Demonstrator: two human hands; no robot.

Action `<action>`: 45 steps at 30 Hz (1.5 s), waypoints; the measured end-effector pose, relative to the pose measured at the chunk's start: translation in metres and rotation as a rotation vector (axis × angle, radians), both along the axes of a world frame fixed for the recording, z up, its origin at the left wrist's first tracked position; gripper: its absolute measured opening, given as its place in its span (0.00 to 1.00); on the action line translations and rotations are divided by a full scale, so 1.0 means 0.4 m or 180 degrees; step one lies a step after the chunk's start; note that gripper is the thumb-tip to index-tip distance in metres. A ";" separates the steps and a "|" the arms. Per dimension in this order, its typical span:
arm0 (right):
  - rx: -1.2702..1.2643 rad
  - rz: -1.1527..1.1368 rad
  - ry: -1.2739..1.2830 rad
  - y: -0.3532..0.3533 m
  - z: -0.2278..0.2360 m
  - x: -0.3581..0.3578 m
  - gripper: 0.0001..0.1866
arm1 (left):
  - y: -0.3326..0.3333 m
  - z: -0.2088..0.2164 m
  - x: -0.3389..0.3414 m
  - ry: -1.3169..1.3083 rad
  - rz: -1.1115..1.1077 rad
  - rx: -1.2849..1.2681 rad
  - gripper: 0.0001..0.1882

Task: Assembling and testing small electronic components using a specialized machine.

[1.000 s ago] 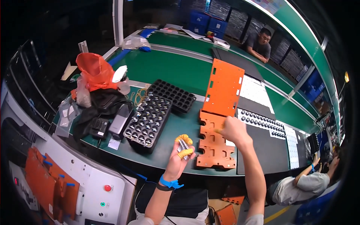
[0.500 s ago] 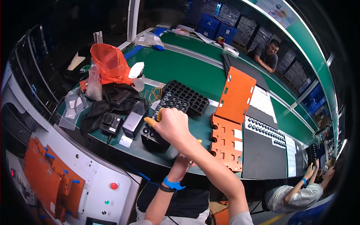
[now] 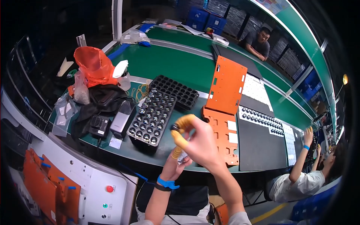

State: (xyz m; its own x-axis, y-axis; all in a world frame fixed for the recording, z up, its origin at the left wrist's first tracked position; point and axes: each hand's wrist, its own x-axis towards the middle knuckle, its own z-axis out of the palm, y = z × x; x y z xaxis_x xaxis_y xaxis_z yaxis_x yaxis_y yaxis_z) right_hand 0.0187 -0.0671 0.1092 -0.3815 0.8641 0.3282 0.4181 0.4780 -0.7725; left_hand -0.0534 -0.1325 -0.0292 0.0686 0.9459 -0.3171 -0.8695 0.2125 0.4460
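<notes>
My right hand (image 3: 200,142) is raised over the front of the bench, with yellow finger cots on its thumb and forefinger. Pinched between those tips is a small black round part (image 3: 175,127). Lower down and closer to me, my left hand (image 3: 173,165) has a yellow-covered finger pointing up and a blue strap at the wrist. A small whitish, shiny piece (image 3: 182,157) shows at its fingers, which my right hand partly hides. Left of both hands stands a black tray (image 3: 150,119) filled with rows of round, shiny-topped parts. Behind it lies a second black tray (image 3: 176,90) with round pockets.
An orange fixture (image 3: 221,131) with a raised lid (image 3: 226,84) stands to the right, beside a black mat (image 3: 258,148) and white strips of round parts. A grey box (image 3: 120,122), a black device (image 3: 99,125) and a red bag (image 3: 95,65) sit left. Co-workers are at right and across the bench.
My right hand has come back from over the filled tray toward my left hand, now with a black round part in its pinch. The view has shifted slightly.
</notes>
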 end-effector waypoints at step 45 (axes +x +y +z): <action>-0.0322 -0.1319 -0.0447 -0.087 -0.177 0.483 0.12 | 0.048 0.091 0.176 0.5087 0.0426 0.2612 0.26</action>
State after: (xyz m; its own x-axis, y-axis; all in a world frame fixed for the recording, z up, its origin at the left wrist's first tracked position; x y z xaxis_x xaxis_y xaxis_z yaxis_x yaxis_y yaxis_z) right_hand 0.2117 -0.1019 0.0384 -0.0312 0.9785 0.2040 0.6625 0.1731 -0.7288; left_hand 0.0171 -0.1134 0.0073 0.1161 0.8522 0.5101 0.4710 -0.4994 0.7272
